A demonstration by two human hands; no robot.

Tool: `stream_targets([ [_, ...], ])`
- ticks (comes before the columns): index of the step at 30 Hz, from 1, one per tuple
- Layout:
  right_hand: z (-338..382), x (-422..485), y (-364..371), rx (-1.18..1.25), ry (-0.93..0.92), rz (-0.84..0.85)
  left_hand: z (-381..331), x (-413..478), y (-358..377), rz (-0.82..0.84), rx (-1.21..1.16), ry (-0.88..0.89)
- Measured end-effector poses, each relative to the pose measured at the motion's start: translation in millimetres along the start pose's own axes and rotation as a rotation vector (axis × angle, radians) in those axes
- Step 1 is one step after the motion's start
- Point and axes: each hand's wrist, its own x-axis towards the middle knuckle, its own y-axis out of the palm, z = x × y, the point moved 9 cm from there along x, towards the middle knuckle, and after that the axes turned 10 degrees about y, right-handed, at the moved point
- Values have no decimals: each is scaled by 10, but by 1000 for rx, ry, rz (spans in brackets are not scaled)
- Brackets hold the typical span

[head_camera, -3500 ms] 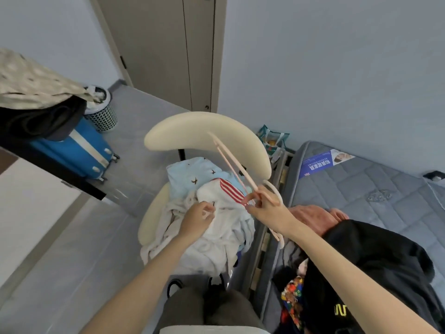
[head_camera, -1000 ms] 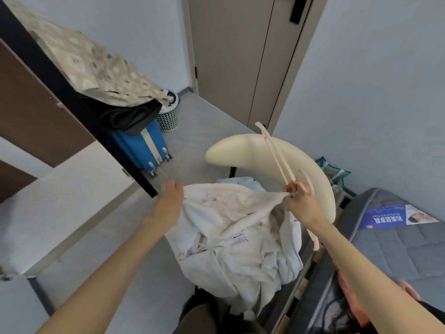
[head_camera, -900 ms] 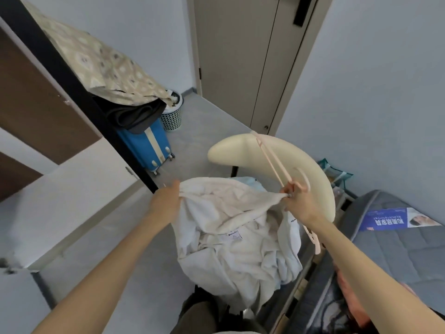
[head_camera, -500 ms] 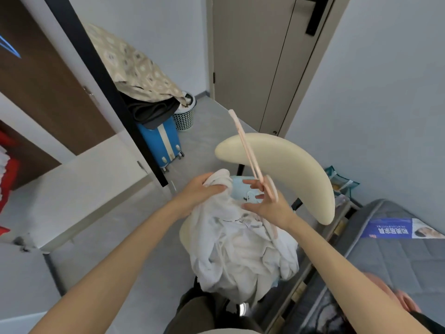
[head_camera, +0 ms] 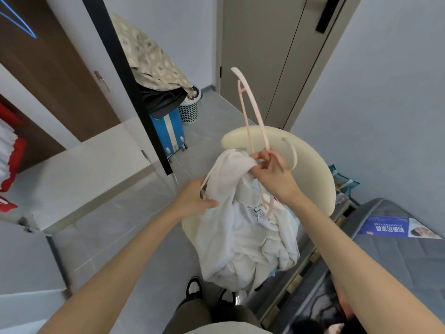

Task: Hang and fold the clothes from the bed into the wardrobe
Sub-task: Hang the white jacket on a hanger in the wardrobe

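1. Item: white garment (head_camera: 240, 227), bunched, hanging between your hands above the chair (head_camera: 315, 169).
2. Left hand (head_camera: 192, 198): fingers curled round its left edge.
3. Right hand (head_camera: 274, 174): nearer the hanger (head_camera: 252, 116), pinching its neck beside the cloth's top.
4. Hanger axis: steeply tilted, upper arm pointing away, lower arm lying against the cloth, likely the end to feed in.

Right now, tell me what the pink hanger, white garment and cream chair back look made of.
Pink hanger: likely plastic, smooth matt; thin moulded arms of even colour.
White garment: soft cloth, perhaps cotton; it crumples in limp folds, sewn label showing.
Cream chair back: smooth rounded surface, plastic or padded leatherette; cannot tell which.
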Motion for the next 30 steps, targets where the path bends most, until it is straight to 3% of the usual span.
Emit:
stream_targets([
  [4, 142, -3, -112, 38, 15, -9, 360, -56, 212, -129, -164, -123],
  [11, 166, 124, -301, 43, 37, -96, 664, -54, 796, -53, -170, -228],
  [16, -38, 262, -426, 39, 108, -181, 603, -41, 377, -199, 107, -133],
  [20, -160, 340, -366, 42, 122, -179, 642, -151, -66, -314, 92, -166],
  [26, -356, 368, 12, 60, 225, 48, 273, -117, -377, -331, 3, -51],
  [30, -356, 259, -45, -224, 171, 66, 162, 73, -392, -249, 60, -40],
])
